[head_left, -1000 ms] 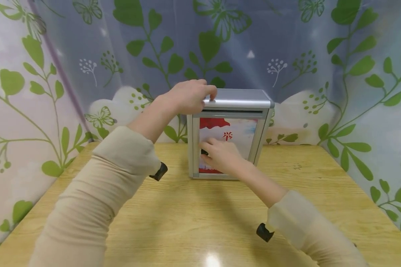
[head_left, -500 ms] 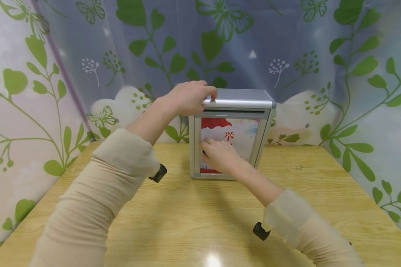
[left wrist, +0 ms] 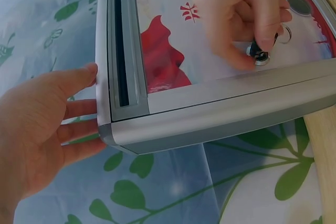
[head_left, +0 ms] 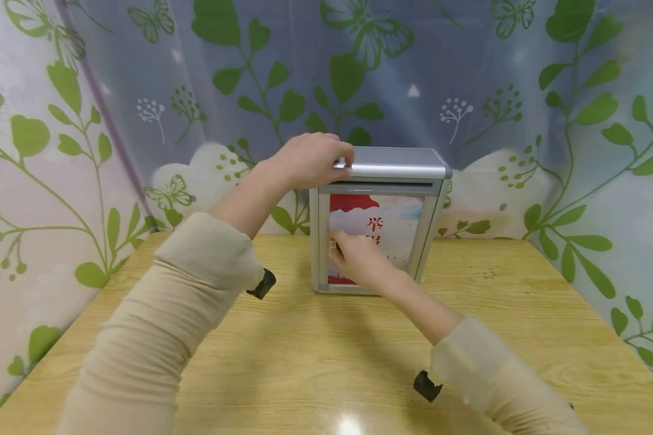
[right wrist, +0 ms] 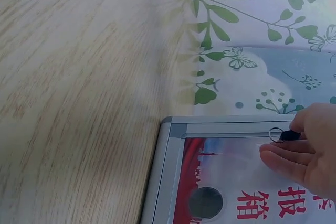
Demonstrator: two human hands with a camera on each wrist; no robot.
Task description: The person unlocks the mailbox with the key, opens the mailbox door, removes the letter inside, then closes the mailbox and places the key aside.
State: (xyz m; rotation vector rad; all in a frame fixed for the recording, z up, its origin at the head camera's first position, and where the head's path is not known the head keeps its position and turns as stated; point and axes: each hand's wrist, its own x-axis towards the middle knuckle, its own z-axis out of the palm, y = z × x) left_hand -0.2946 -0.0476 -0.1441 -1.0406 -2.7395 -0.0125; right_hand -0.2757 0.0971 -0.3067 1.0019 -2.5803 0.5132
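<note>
A silver metal box (head_left: 392,156) with a slot (head_left: 392,184) near its top stands upright on the table; red characters mark its front sheet. My left hand (head_left: 312,160) grips the top left corner, thumb on the front edge and fingers over the top. In the left wrist view, my right hand (left wrist: 244,14) pinches a black-headed key (left wrist: 257,51) at a small silver lock (left wrist: 261,60) on the left of the front. A thin metal ring (right wrist: 275,135) hangs from the key. The key's blade is hidden.
The wooden table (head_left: 283,362) extends in front of the box and to both sides. Close behind hangs a curtain (head_left: 239,121) printed with leaves and butterflies. A round dark spot (right wrist: 205,203) lies low on the front sheet.
The right hand has turned at the lock, its fingers now more curled in and more of the red characters showing. My left hand keeps its hold on the box's corner.
</note>
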